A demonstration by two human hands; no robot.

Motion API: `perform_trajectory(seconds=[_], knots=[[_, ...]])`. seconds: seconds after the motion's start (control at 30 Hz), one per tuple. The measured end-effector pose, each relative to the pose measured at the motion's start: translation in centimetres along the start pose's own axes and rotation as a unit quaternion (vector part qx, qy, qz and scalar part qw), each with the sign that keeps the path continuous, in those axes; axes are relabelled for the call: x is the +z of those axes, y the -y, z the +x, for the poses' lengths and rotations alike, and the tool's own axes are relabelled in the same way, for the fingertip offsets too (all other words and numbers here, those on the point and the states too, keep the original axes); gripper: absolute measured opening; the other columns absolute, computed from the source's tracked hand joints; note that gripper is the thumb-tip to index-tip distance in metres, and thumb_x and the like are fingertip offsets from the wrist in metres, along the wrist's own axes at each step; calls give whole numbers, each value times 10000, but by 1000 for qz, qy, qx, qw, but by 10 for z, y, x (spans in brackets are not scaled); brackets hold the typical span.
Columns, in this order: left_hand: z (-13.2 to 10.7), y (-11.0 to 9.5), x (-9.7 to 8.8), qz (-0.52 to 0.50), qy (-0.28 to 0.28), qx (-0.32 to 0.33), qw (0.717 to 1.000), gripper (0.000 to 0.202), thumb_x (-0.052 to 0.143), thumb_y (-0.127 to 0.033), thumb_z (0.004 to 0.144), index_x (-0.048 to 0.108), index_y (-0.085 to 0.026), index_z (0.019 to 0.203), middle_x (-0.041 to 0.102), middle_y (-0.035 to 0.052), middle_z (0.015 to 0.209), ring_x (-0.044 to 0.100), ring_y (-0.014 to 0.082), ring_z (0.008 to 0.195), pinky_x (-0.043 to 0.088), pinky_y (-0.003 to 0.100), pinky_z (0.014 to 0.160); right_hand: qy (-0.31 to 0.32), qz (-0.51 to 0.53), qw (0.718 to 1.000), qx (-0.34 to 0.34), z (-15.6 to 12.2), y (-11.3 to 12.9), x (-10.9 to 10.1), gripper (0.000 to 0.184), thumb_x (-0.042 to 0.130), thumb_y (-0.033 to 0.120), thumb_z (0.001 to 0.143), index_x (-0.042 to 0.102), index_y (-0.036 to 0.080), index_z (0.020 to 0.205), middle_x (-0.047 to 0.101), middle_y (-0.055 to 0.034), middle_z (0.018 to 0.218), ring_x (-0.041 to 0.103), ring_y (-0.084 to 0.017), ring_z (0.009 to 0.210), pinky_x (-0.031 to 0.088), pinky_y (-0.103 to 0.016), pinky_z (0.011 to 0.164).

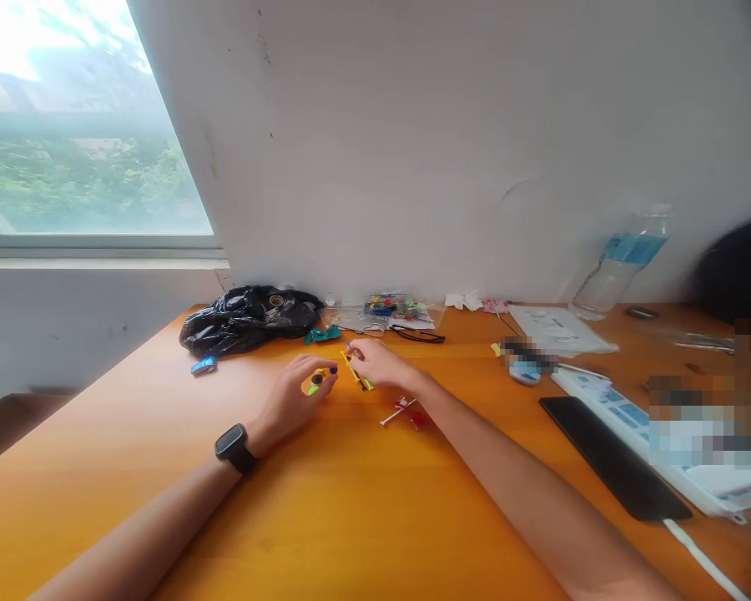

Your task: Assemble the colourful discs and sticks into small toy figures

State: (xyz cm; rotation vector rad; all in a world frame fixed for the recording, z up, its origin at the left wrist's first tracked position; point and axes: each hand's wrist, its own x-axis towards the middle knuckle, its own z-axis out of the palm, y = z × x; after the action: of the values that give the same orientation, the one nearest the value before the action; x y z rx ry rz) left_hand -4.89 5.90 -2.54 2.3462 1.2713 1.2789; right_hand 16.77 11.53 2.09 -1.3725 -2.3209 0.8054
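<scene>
Orange worktop under a white wall: the left hand [300, 392], fingers curled, pinches a small yellow-and-black part [317, 381]. The right hand [381, 365] closes its fingertips on a yellow stick [355, 371]. Both sit just right of the black bag [247, 317], nearer the person. Farther right of the bag lies a red-and-white piece [404, 409], close to the right forearm. Such tiny parts could slip from the pinch, or the forearm could sweep the loose piece away.

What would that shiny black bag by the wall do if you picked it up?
The black bag would probably flop and sag: it lies crumpled in loose folds. Its glossy creases suggest thin plastic, so likely light and slippery. It bulges, so something inside may add weight.
</scene>
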Motion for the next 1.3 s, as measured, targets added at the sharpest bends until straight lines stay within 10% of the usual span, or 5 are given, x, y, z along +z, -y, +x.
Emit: perform_trajectory(seconds=[0.37, 0.6, 0.73, 1.0, 1.3], knots=[[3, 20, 7, 95, 79, -32, 992, 347, 612, -418, 982, 716, -252, 1268, 759, 83, 1179, 550, 342, 1349, 494, 551, 1098, 65, -98, 993, 17, -10, -13, -40, 226, 681, 347, 873, 706, 170, 1010, 745, -67, 964, 634, -174, 804, 382, -236, 634], [4, 12, 2, 92, 43, -4, 995, 194, 610, -375, 989, 762, -256, 1003, 775, 64, 1051, 627, 296, 1089, 553, 493, 955, 259, -169, 951, -5, -33, 8, -79, 290, 777, 454, 774, 756, 185, 879, 772, -44, 934, 658, -183, 797, 380, -249, 592], [4, 11, 3, 105, 63, -2, 992, 191, 605, -362, 997, 775, -275, 997, 770, 51, 930, 635, 282, 1004, 564, 467, 879, 316, -210, 923, 59, -38, 15, -77, 329, 892, 454, 605, 770, 183, 749, 767, -41, 815, 664, -189, 729, 372, -251, 556], [-1, 15, 7, 145, 59, 24, 987, 302, 608, -386, 994, 727, -291, 1255, 684, 69, 1388, 543, 340, 1313, 500, 576, 1082, 361, -229, 891, 153, -36, 19, -60, 365, 972, 313, 356, 710, 157, 558, 720, -51, 597, 671, -206, 590, 448, -254, 535], [-3, 17, 0, 67, 113, 12, 991, 352, 527, -411, 1041, 662, -263, 1331, 666, 105, 1369, 647, 280, 1240, 545, 472, 1087, 332, -180, 921, 99, -46, 19, -81, 133, 790, 241, 637, 717, 164, 717, 754, -47, 726, 706, -200, 661, 462, -252, 560]])
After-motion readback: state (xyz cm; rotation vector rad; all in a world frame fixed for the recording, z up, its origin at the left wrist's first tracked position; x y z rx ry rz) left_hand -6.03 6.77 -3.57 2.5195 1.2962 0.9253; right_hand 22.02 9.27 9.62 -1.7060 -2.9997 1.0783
